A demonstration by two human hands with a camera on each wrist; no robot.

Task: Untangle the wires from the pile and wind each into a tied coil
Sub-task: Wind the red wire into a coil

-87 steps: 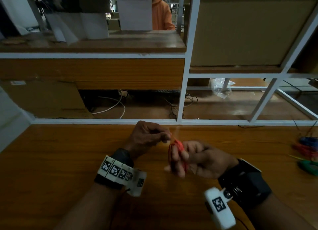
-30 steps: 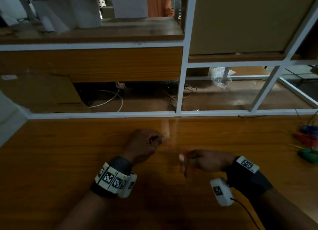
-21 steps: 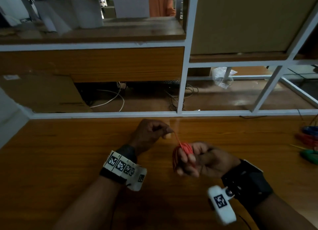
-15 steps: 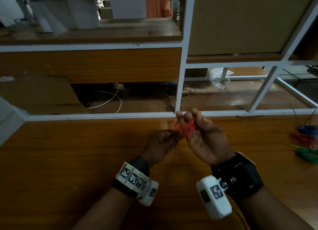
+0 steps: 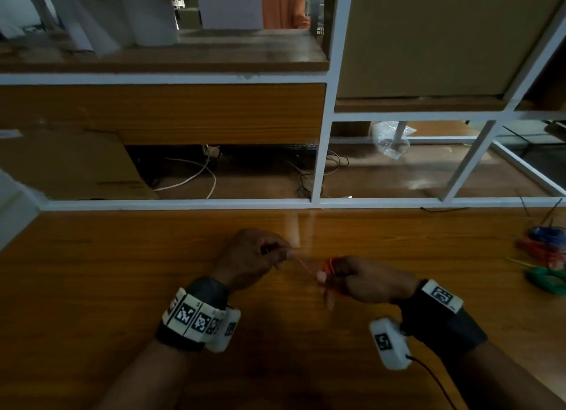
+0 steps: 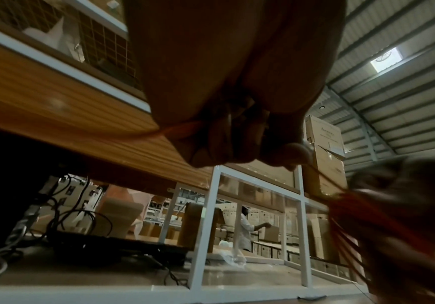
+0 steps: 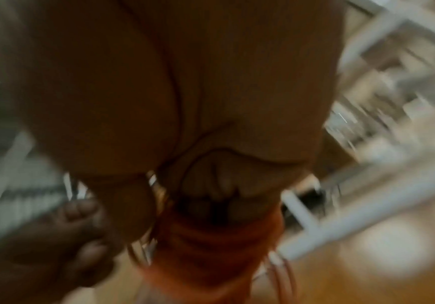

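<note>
Above the wooden table (image 5: 92,287), the right hand (image 5: 364,279) grips the red wire coil (image 5: 329,265); the left hand (image 5: 254,256), beside it, pinches its taut free end (image 5: 303,265). Both wristbands (image 5: 196,316) carry square coded markers; no readable writing.

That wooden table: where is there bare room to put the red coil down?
Bare wood lies left of the left hand, up to the white frame rail, and between the right hand and the coloured wire pile. The table's right edge is crowded by that pile.
</note>
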